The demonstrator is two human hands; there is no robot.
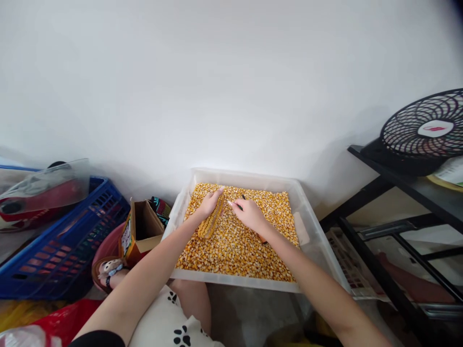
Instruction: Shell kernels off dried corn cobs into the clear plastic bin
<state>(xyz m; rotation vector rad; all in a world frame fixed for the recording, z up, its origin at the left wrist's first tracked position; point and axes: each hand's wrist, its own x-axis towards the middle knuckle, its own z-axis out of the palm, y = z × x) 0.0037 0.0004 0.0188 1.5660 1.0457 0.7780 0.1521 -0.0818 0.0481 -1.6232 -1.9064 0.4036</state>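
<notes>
Translucent plastic tub [310,218] brims with loose corn kernels [235,246]. Left hand [210,203] grips a corn cob [212,219]; right hand [249,213] closes on a dark-tipped tool [241,198], both mid-tub, well inside the walls.

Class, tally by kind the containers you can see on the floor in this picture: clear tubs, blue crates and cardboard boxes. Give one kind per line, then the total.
Clear plastic tub holding corn kernels: 1
Blue plastic crate: 1
Open cardboard box: 1
Total: 3
</notes>
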